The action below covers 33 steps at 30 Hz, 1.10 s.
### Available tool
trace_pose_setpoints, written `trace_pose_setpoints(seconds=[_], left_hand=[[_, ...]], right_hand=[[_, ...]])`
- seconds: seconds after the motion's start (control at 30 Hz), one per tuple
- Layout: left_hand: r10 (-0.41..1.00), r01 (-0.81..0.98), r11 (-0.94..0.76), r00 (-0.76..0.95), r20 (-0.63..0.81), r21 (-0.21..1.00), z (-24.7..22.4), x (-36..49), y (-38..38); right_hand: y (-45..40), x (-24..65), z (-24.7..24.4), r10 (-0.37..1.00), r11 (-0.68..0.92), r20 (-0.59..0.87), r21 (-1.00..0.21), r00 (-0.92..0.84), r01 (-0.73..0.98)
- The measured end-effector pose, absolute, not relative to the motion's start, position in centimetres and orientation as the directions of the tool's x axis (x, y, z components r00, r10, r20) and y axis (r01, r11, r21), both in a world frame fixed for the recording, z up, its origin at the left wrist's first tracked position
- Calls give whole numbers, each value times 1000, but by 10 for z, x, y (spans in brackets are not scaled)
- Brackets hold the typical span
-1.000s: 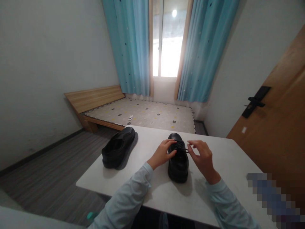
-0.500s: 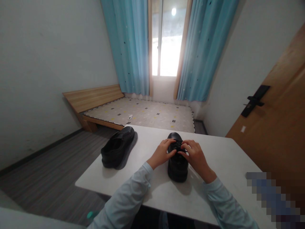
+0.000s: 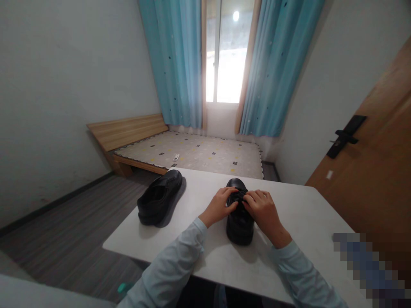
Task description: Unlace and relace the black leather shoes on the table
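One black shoe (image 3: pixel 240 229) stands on the white table (image 3: pixel 205 252) in front of me, toe pointing toward the window. My left hand (image 3: pixel 220 205) is at the left side of its lace area, fingertips and thumb on the upper. From the right, my right hand (image 3: pixel 262 210) has its fingers bent and drawn together over the laces; whatever lies between the fingertips is too small to make out. A second black shoe (image 3: pixel 157 201) sits untouched near the table's left edge.
Beyond the table is a bed (image 3: pixel 199 152) with a small white device (image 3: pixel 176 157) on it. Blue curtains (image 3: pixel 180 64) flank the window. A wooden door (image 3: pixel 362 171) with a black handle stands at the right. Something green (image 3: pixel 122 288) lies on the floor.
My right hand's fingers have come closer together and lower over the laces. My left hand has stayed almost in place, and both shoes have not moved on the table.
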<state>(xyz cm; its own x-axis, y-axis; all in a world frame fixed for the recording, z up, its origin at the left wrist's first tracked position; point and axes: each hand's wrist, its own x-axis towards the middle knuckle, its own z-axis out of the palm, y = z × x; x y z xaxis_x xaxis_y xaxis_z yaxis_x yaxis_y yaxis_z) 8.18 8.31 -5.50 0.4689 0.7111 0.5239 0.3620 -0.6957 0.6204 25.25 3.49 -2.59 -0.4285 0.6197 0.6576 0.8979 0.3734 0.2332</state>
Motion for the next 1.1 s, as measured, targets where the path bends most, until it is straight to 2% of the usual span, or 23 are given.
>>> trace_pose_setpoints(seconds=[0.23,0.37,0.7,0.93,1.1], left_hand=[[712,358,-694,466,525,624,-55,82,83],[708,356,-699,465,531,620,-54,82,83],[735,370,-667,464,494,646,-55,81,83],[740,380,-661,473,478,647,-53,80,83],[739,376,-660,477,475,650,-53,79,83]], right_hand=[[35,257,-26,513,433,691,304,-509,848],[37,259,-27,522,459,692,265,-499,848],[39,263,-29,550,551,761,-21,-343,834],[37,268,-21,602,576,785,-304,-142,759],[36,269,-12,593,583,805,-417,-15,698]])
